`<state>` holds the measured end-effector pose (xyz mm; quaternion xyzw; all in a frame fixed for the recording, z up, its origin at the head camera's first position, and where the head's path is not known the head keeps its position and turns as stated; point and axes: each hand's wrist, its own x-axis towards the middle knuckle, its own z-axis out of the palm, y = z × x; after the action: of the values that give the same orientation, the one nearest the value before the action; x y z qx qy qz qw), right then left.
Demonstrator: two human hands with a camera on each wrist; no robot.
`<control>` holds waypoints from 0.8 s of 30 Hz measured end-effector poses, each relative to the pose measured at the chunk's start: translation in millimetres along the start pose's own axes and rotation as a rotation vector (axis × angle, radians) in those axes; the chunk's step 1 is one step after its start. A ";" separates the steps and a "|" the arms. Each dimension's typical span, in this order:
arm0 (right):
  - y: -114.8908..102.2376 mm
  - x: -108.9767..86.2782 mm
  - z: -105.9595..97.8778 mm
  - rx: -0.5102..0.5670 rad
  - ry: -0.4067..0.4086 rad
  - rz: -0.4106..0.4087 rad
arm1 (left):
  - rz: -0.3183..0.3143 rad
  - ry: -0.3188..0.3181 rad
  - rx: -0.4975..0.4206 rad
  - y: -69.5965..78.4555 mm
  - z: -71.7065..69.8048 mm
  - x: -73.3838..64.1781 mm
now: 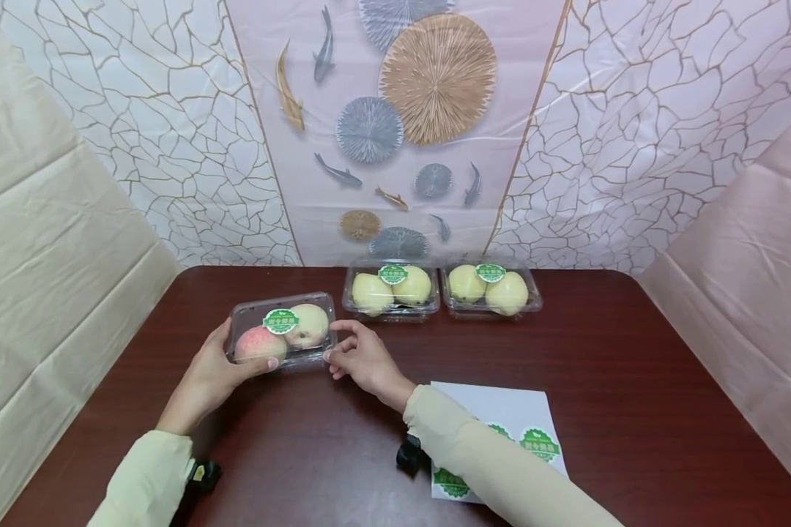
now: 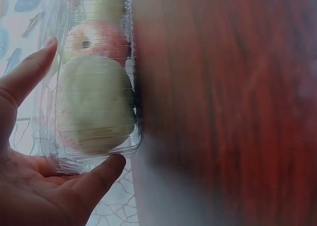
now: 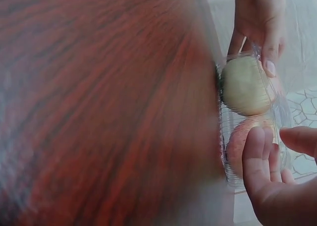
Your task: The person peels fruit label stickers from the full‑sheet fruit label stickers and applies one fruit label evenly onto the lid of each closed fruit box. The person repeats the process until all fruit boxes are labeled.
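Observation:
A clear plastic fruit box [image 1: 310, 357] stands slightly askew on the left of the table, with two peach-like fruits inside, one blushed red and one pale. On its lid is a round green-and-white label [image 1: 280, 321]. My left hand [image 1: 207, 377] grips the box's left end, thumb along the front and fingers at the side; the left wrist view shows this hand [image 2: 44, 186] around one end. At the opposite end, my right hand [image 1: 364, 359] has its index finger and thumb by the front right corner. In the right wrist view its fingers [image 3: 255, 159] and thumb are spread apart beside the plastic.
Two more clear boxes, a left one [image 1: 391, 307] and a right one [image 1: 494, 306], stand side by side at the table's back edge, each with two yellow fruits and a green label. Under my right forearm lies a white sheet [image 1: 501, 401] of green round stickers. A patterned curtain [image 1: 237, 146] hangs behind.

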<state>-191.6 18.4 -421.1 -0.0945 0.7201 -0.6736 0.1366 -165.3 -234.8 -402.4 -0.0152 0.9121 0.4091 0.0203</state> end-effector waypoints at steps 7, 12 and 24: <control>-1.9 1.9 1.4 -0.140 0.056 -0.023 | -0.005 -0.022 -0.006 1.6 -2.5 6.0; -4.6 1.1 4.8 -0.268 0.088 -0.059 | -0.011 -0.041 -0.008 -2.2 -4.9 7.8; -6.7 -1.0 3.3 -0.487 0.135 -0.111 | 0.012 -0.064 -0.069 -1.9 -5.5 16.6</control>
<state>-189.9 15.1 -414.5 -0.1186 0.8623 -0.4918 0.0242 -181.9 -240.4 -401.0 0.0027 0.8964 0.4408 0.0465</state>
